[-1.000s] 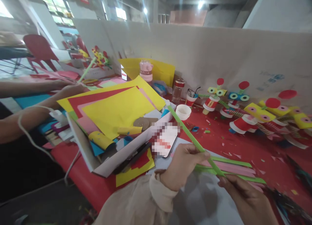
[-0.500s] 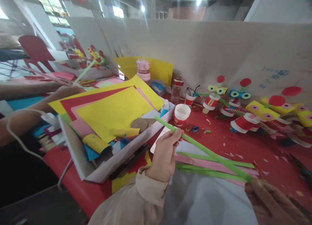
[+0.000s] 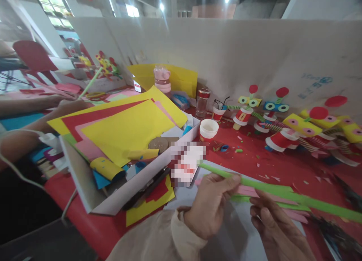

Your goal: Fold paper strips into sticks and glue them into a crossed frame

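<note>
My left hand point(image 3: 212, 204) is closed, pinching a long green paper strip point(image 3: 316, 202) between thumb and fingers. The strip runs from beside the pixelated white card point(image 3: 186, 165) out past the right edge of the view. Below it, my right hand point(image 3: 278, 229) has its fingers loosely bent and apart, with nothing clearly held; its fingertips are close to a pink paper strip point(image 3: 247, 191). More green and pink strips lie in a bunch on a pale sheet point(image 3: 232, 223), partly hidden by both hands.
A white box point(image 3: 113, 200) of coloured paper stands left, with a dark long object point(image 3: 147, 187) beside it. A paper cup point(image 3: 208, 130), glass jar point(image 3: 203, 103) and several paper-cup robot figures point(image 3: 283, 138) line the back. Dark scissors point(image 3: 336, 231) lie right. Another person's arms point(image 3: 59, 110) are at left.
My right hand has left the green strip's end and come in toward my left hand. My left hand has moved right and lower, still gripping the strip, which now extends farther right.
</note>
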Tool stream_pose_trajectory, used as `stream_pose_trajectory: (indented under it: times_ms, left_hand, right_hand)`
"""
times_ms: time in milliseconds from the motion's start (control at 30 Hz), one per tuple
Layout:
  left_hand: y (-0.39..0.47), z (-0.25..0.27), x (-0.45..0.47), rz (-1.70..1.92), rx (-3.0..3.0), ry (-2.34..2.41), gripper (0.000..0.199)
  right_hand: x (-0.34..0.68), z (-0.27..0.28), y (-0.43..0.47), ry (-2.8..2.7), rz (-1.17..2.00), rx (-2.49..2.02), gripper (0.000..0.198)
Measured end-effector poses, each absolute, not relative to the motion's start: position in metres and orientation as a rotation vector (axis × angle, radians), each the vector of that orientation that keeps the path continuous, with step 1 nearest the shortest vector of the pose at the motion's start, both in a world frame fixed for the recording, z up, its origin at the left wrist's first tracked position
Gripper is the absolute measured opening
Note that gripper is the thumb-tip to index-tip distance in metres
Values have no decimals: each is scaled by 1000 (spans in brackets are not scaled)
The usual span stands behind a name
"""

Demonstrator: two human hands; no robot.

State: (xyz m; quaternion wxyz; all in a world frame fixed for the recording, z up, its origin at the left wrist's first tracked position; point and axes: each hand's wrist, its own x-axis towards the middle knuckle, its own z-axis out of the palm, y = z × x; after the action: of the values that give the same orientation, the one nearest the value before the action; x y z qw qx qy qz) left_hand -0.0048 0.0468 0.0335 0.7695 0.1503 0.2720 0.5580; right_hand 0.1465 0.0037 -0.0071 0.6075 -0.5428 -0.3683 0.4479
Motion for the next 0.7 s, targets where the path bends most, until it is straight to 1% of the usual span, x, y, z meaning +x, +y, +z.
stream_pose_trajectory:
  times_ms: [133, 200, 300, 333, 433, 500, 567, 700]
  left_hand:
    - [29, 29, 12, 1123, 534, 531, 16]
    - [26, 29, 15, 1143, 551, 534, 19]
    - [26, 31, 16, 1148, 578, 538, 29]
    - [27, 32, 16, 1146, 599, 535, 30]
    - [28, 34, 14, 1188, 640, 532, 19]
    - [30, 35, 10, 1232, 599, 543, 13]
    - [34, 35, 4, 1237, 531, 565, 11]
    - [48, 35, -10, 1291, 400, 723, 22]
  right_hand:
    - [139, -6, -4, -831, 1052, -1254, 16]
    - [136, -9, -6, -829, 1023, -1241, 14]
    - [136, -17, -6, -823, 980, -1214, 13]
    - [137, -20, -6, -826, 955, -1209, 11]
    - [150, -22, -2, -858, 826, -1207, 10]
    - [163, -16, 0, -864, 725, -1218, 10]
    - [177, -4, 1, -855, 669, -1226, 9]
    - [200, 18, 4, -801, 564, -1259, 4]
